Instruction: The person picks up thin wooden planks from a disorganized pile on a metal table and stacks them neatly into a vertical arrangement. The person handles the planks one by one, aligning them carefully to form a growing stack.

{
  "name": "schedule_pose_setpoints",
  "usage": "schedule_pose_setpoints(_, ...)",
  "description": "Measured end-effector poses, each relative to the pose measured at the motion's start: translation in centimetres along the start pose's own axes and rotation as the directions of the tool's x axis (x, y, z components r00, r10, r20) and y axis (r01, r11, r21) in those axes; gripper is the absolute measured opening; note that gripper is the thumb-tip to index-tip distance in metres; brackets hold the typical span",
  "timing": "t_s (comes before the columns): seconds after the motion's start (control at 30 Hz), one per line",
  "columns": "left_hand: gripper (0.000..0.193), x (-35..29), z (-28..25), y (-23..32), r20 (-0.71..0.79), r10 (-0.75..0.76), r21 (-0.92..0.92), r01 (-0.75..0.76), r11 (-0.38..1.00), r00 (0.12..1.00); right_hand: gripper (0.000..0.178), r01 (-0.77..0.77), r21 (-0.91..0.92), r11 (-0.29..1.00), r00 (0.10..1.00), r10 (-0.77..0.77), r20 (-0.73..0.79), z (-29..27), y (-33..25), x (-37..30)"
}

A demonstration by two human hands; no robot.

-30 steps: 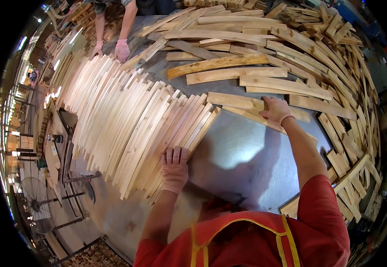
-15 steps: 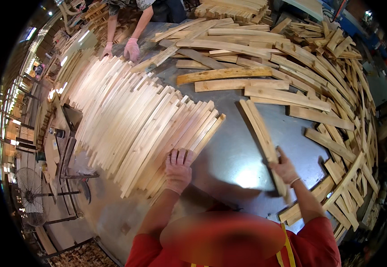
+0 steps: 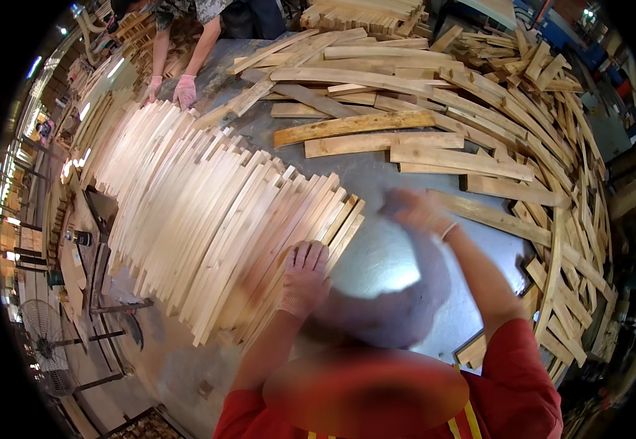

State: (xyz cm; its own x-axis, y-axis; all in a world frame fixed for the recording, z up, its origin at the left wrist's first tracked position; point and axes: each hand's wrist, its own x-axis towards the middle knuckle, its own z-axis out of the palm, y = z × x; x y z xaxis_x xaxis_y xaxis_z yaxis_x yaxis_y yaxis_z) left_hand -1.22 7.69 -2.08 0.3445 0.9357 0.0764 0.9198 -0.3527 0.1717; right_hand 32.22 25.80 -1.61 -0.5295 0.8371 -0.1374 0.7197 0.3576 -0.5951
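Note:
A long row of pale wooden slats (image 3: 208,212) lies side by side across the metal table (image 3: 376,260). My left hand (image 3: 305,282), in a light glove, rests with its fingers laid over the slats near the row's right end. Over the bare metal to the right of that row is my right hand (image 3: 419,212). Motion smears its fingers, and no slat shows in it. The nearest loose piece to it is a wooden board (image 3: 490,218) just to its right.
Loose boards (image 3: 384,143) spread over the table's far side, with a heap (image 3: 567,168) along the right. A co-worker's gloved hands (image 3: 185,91) touch the row's far end. At the left stand a fan (image 3: 43,336) and a metal frame (image 3: 117,307).
My right hand has moved away from me and left; the pair of slats it held is no longer in it. The row's right end now shows more slats. My left hand has shifted slightly right.

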Motion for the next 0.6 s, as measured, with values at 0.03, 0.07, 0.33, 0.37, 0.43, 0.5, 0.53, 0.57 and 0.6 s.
schedule_pose_setpoints(0.03,0.086,-1.6,0.2,-0.5,0.008,-0.068,-0.002,0.068,0.998,0.998,0.069,-0.267,-0.243,0.933,0.96,0.278,0.012,-7.9,-5.4,1.4)
schedule_pose_setpoints(0.07,0.085,-0.7,-0.1,-0.1,0.008,-0.033,-0.01,0.033,0.999,0.999,0.077,-0.274,-0.353,0.894,0.942,0.175,-0.288,-9.4,1.1,0.8)
schedule_pose_setpoints(0.33,0.08,-0.4,-1.7,-0.2,0.041,-0.064,-0.053,0.066,0.996,0.997,0.097,-0.357,-0.685,0.635,0.903,0.423,-0.078,-13.1,10.9,1.8)
schedule_pose_setpoints(0.37,0.08,-0.3,-1.7,-0.3,0.028,-0.061,-0.043,0.062,0.997,0.998,0.1,-0.28,-0.713,0.643,0.912,0.41,0.013,-13.3,10.9,1.7)
schedule_pose_setpoints(0.43,0.079,-1.2,-1.5,-0.4,0.018,-0.065,-0.031,0.066,0.997,0.998,0.1,-0.139,-0.713,0.687,0.931,0.337,0.143,-13.8,6.9,0.8)
schedule_pose_setpoints(0.5,0.081,-1.6,-1.0,-0.4,0.017,-0.066,-0.04,0.067,0.997,0.998,0.102,-0.11,-0.702,0.704,0.924,0.333,0.19,-14.4,2.2,-1.4)
schedule_pose_setpoints(0.53,0.082,-1.5,-0.7,-0.6,0.014,-0.057,-0.046,0.057,0.997,0.998,0.104,-0.15,-0.696,0.702,0.916,0.364,0.17,-14.6,-0.1,-2.7)
schedule_pose_setpoints(0.57,0.083,-1.4,-0.5,-0.7,0.053,-0.067,-0.029,0.069,0.997,0.996,0.106,-0.196,-0.689,0.697,0.905,0.399,0.147,-14.9,-2.1,-3.9)
schedule_pose_setpoints(0.6,0.084,-1.2,-0.2,-0.6,0.092,-0.075,-0.016,0.077,0.997,0.993,0.108,-0.3,-0.588,0.751,0.884,0.45,0.124,-14.9,-4.1,-5.0)
